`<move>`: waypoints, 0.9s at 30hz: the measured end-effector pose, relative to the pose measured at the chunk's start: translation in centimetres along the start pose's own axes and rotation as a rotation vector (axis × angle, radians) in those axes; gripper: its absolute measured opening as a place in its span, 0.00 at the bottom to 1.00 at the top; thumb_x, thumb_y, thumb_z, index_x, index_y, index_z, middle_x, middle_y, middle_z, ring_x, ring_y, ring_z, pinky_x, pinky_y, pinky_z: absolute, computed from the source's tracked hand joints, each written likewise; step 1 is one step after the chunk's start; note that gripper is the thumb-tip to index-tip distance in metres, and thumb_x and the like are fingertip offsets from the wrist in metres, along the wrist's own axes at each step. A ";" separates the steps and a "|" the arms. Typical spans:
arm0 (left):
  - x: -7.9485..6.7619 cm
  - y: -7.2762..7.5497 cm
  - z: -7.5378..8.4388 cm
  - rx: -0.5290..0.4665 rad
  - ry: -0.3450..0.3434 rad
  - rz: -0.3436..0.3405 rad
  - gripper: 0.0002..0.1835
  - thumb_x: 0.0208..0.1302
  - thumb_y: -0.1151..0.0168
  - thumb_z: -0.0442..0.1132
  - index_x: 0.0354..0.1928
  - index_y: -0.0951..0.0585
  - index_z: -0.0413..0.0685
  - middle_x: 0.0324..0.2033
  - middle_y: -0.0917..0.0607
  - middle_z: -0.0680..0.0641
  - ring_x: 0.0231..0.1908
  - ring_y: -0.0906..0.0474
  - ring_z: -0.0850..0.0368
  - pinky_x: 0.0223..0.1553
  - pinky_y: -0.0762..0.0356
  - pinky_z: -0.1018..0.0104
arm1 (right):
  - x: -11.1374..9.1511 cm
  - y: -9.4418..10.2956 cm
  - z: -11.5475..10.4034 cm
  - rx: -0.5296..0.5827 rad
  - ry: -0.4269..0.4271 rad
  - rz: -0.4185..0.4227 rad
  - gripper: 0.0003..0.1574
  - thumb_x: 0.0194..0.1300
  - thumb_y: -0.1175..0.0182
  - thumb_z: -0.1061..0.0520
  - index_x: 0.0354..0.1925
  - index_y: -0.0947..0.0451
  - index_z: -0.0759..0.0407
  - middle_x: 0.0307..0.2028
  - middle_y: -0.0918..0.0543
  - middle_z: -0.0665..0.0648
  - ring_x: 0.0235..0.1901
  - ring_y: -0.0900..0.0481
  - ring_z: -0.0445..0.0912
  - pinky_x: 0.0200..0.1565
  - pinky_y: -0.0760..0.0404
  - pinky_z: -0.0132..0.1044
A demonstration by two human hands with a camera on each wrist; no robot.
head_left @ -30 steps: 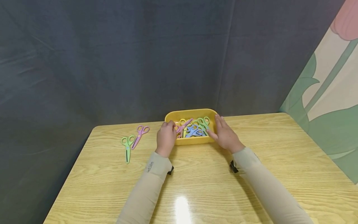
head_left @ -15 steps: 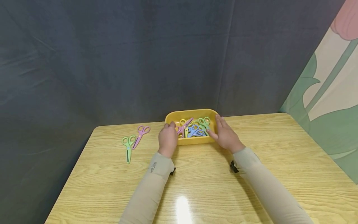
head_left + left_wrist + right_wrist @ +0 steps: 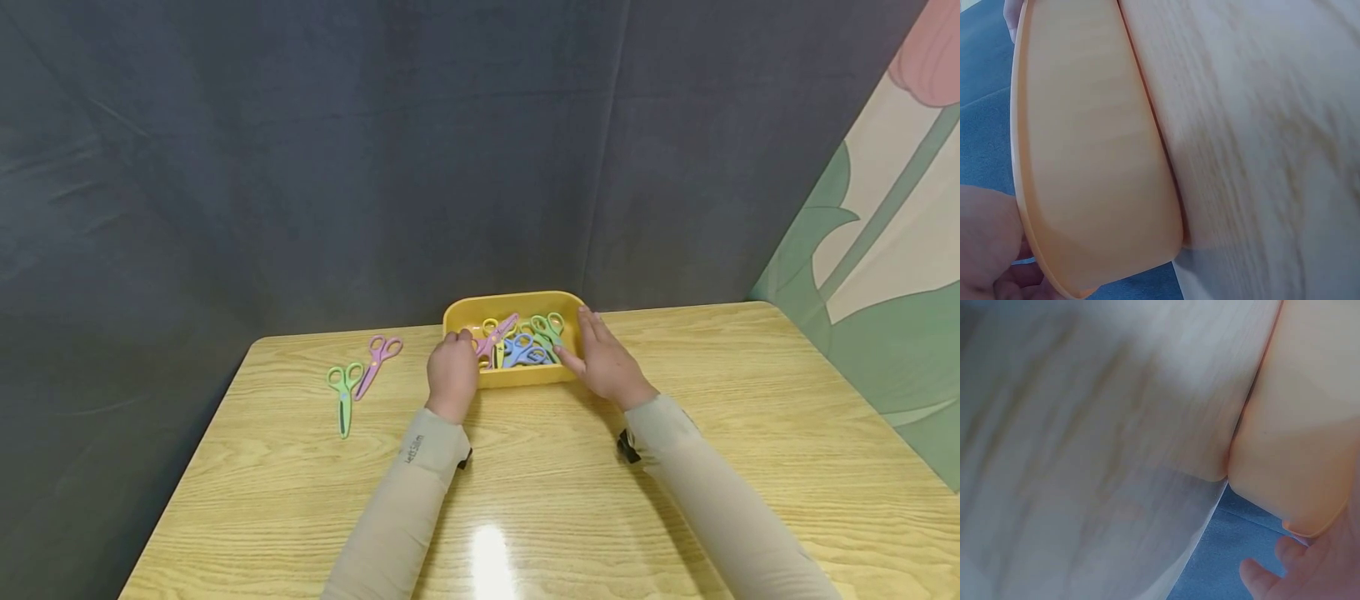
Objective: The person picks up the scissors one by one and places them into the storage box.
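Observation:
A yellow plastic tray (image 3: 525, 379) stands at the table's back edge with pink, blue, green and yellow scissors inside. My left hand (image 3: 453, 377) grips its left end, fingers at the rim beside the pink scissors (image 3: 497, 336). In the left wrist view, bent fingers show around the rim of the tray (image 3: 1091, 150). My right hand (image 3: 609, 364) holds the right end, its thumb over the rim near the green scissors (image 3: 550, 331) and its fingers along the outer side. Left of the tray, another pink pair of scissors (image 3: 378, 365) and another green pair (image 3: 344, 400) lie on the table.
The wood-grain table (image 3: 562, 517) has rounded back corners. A dark curtain (image 3: 420, 167) hangs right behind the table's back edge and the tray. To the right stands a wall with a painted flower (image 3: 892, 242).
My left hand has shifted slightly to the right at the tray's left end. The pink scissors inside have turned a little. My right hand has stayed in place.

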State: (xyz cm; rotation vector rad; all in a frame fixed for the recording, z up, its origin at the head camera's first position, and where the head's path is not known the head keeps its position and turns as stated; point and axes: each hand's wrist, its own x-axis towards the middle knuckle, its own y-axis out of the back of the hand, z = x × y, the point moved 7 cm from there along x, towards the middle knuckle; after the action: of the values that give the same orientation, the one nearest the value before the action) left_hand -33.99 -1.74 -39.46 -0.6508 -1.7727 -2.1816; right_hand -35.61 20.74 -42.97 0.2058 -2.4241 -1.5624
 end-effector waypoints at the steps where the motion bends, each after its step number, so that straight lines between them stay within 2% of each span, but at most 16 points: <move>1: 0.0 0.0 0.1 0.016 -0.010 -0.003 0.04 0.66 0.38 0.29 0.36 0.15 0.37 0.29 0.15 0.41 0.26 0.17 0.47 0.28 0.18 0.57 | 0.0 0.0 0.0 -0.004 -0.003 -0.003 0.53 0.79 0.51 0.40 0.78 0.62 0.75 0.78 0.55 0.73 0.77 0.57 0.66 0.73 0.48 0.58; 6: 0.1 0.1 0.5 0.065 -0.033 -0.047 0.04 0.66 0.36 0.31 0.36 0.14 0.39 0.32 0.14 0.43 0.26 0.17 0.49 0.28 0.18 0.59 | -0.1 0.0 0.0 -0.007 -0.002 -0.010 0.54 0.79 0.53 0.38 0.78 0.62 0.74 0.78 0.56 0.72 0.77 0.57 0.66 0.73 0.47 0.59; 11: 0.0 0.1 0.5 0.063 -0.022 -0.079 0.04 0.67 0.37 0.31 0.38 0.14 0.39 0.32 0.14 0.43 0.27 0.16 0.49 0.29 0.18 0.59 | -0.1 0.1 0.0 -0.003 -0.004 -0.016 0.55 0.79 0.55 0.36 0.78 0.63 0.74 0.78 0.56 0.72 0.77 0.57 0.66 0.73 0.47 0.59; 22: 0.0 -0.5 0.2 0.042 -0.008 -0.061 0.03 0.67 0.35 0.33 0.38 0.15 0.41 0.31 0.14 0.44 0.26 0.17 0.49 0.29 0.18 0.58 | 0.1 -0.1 0.1 0.010 -0.005 -0.018 0.54 0.79 0.52 0.39 0.78 0.63 0.74 0.78 0.57 0.72 0.77 0.58 0.66 0.73 0.48 0.59; 27: 0.0 -0.6 0.1 0.014 -0.011 -0.056 0.04 0.67 0.33 0.35 0.39 0.14 0.42 0.32 0.14 0.45 0.27 0.17 0.51 0.30 0.18 0.60 | 0.0 0.0 0.1 0.015 -0.011 -0.032 0.55 0.79 0.55 0.36 0.78 0.64 0.73 0.79 0.58 0.72 0.78 0.60 0.65 0.74 0.49 0.59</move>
State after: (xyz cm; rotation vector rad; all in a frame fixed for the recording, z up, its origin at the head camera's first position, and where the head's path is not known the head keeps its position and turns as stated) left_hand -34.23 -1.53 -40.01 -0.6182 -1.8315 -2.2043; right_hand -35.62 20.83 -43.02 0.2403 -2.4536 -1.5635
